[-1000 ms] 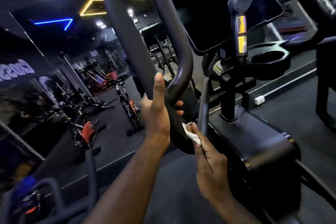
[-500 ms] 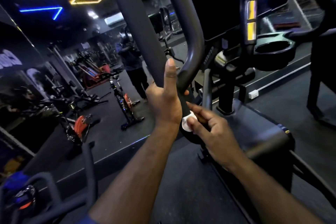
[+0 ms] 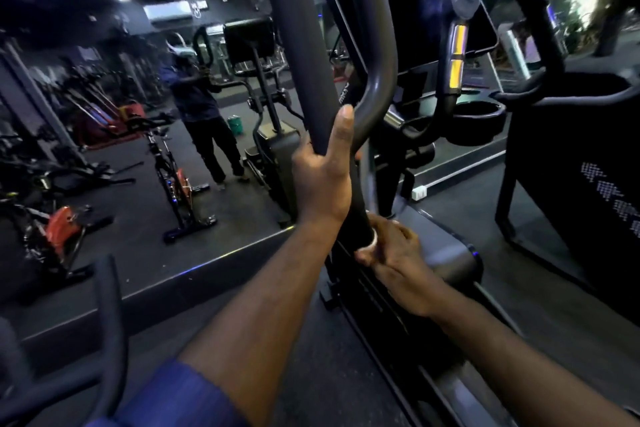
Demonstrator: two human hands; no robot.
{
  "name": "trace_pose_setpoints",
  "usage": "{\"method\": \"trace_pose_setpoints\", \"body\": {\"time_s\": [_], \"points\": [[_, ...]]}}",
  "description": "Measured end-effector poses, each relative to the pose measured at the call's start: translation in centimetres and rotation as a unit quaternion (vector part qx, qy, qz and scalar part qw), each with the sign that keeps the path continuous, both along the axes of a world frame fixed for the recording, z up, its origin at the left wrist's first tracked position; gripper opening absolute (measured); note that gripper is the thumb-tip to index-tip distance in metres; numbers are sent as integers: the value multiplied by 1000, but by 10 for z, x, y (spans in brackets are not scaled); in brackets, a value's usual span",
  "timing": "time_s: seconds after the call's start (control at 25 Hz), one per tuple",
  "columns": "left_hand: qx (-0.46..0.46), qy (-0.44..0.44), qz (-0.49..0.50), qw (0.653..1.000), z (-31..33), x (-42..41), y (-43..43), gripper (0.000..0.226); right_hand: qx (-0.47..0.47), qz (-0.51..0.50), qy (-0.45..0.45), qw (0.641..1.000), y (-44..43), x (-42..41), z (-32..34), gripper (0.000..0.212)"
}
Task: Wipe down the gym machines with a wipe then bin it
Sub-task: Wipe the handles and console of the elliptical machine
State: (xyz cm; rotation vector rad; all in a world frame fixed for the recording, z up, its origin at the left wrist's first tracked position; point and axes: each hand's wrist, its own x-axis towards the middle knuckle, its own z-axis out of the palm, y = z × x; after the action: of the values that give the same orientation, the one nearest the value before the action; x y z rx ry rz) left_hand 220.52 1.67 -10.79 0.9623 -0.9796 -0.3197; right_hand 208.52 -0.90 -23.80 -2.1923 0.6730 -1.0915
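Left hand [image 3: 322, 180] is curled round the elliptical's loop handle [image 3: 298, 45], apparently to steady it for wiping. Lower on the same bar, the right hand [image 3: 394, 253] is wrapped round the white wipe [image 3: 375, 239], which is pressed to the tube.

machine handle [image 3: 298, 45]: dark looped bar, upright | wipe [image 3: 374, 240]: white sliver, mostly hidden, seemingly wrapped round its lower stem
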Motion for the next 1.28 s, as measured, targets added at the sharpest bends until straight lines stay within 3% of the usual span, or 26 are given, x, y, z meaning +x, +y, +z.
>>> {"method": "trace_pose_setpoints", "body": {"time_s": [0.08, 0.16, 0.28, 0.36, 0.52, 0.76, 0.88, 1.0, 1.16, 1.28], "points": [[29, 17, -9, 999, -15, -5, 3, 53, 77, 31, -89, 993, 4, 15, 8, 34], [45, 27, 3, 999, -37, -12, 8, 64, 57, 26, -134, 989, 1, 26, 9, 26], [70, 24, 27, 997, -79, -17, 6, 53, -138, 30, -62, 988, -48, 24, -17, 37], [93, -8, 53, 994, -113, -16, 0, 45, -281, 46, 3, 959, -98, 25, -29, 50], [135, -69, 162, 975, -150, -25, -14, 38, -366, 109, 46, 923, -192, 50, -18, 24], [156, -143, 245, 946, -161, -25, -36, 46, -324, 116, 82, 935, -286, 81, -5, 23], [147, -125, 260, 946, -167, -28, -35, 47, -285, 120, -10, 951, -248, 72, -9, 20], [169, -91, 236, 953, -168, -33, -35, 53, -291, 158, -54, 942, -189, 52, -33, 22], [197, -34, 212, 957, -164, -37, -29, 54, -403, 178, 16, 898, -237, 59, -25, 30], [205, -23, 196, 959, -163, -38, -28, 53, -340, 97, 69, 933, -303, 77, -2, 28]]}}
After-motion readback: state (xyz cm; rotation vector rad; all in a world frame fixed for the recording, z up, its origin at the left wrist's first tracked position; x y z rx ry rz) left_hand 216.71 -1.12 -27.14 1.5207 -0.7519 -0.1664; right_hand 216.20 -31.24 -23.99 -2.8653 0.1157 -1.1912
